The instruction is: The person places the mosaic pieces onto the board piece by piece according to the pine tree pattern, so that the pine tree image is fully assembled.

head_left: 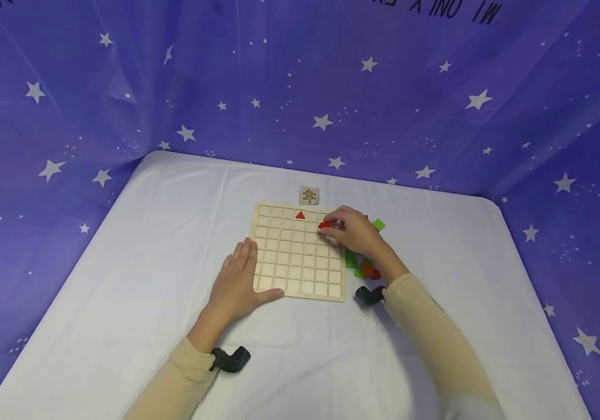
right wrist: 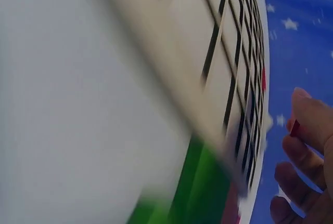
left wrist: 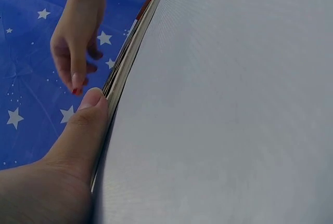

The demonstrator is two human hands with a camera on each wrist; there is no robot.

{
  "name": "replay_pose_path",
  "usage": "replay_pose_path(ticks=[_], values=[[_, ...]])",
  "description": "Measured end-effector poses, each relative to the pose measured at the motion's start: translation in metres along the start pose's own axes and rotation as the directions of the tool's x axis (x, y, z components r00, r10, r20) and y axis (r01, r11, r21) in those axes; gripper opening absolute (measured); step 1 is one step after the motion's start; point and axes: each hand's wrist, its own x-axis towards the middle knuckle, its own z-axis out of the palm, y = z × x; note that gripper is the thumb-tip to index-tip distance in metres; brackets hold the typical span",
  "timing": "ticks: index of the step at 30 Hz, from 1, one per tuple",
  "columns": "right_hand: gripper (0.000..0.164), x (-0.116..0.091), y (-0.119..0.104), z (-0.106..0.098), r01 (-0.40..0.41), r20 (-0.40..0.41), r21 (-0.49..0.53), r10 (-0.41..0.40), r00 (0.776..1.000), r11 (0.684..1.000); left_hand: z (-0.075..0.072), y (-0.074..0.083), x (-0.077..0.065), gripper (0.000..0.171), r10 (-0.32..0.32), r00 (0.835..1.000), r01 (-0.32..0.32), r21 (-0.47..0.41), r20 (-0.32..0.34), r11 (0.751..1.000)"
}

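A wooden grid board lies on the white table, with one red triangle set in a cell of its top row. The left hand rests with extended fingers along the board's left edge, its thumb at the near edge. Over the board's upper right, the right hand pinches a small red piece between thumb and fingertips. In the right wrist view that red piece shows at the fingertips, apart from the board; its full shape is hidden by the fingers.
Green pieces and red or orange pieces lie along the board's right side, partly under the right arm. A small pattern card with a tree picture lies beyond the board. A purple starry curtain surrounds the white table.
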Motion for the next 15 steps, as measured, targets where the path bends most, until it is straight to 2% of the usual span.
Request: replay_pose_path(ticks=[8,15], values=[[0.033,0.036,-0.036,0.023,0.054,0.084,-0.093,-0.046,0.995,0.994,0.000,-0.001,0.000,0.129,-0.003,1.000,0.003,0.014,0.008,1.000],[0.027,0.055,-0.059,0.038,0.086,0.127,-0.240,-0.057,0.990,0.967,0.000,0.000,0.000,0.129,0.001,1.000,-0.001,0.010,0.001,1.000]])
